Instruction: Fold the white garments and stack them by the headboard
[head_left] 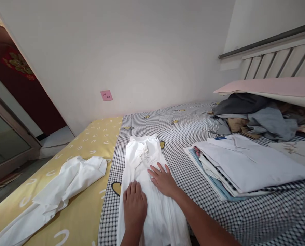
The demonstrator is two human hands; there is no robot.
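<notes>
A long white dress lies folded narrow on the checked sheet, its neck end away from me and ruffled fabric bunched on its upper front. My left hand rests palm down on its left side, fingers close together and slightly bent. My right hand presses flat on the dress farther up and to the right, fingers spread. Both hands touch the cloth without lifting it. The near end of the dress runs out of view below my arms.
Another white garment lies crumpled on the yellow sheet at left. Right of the dress sits a stack of folded clothes on the checked sheet. Behind it, a heap of clothes lies under a pink board. A wall stands behind.
</notes>
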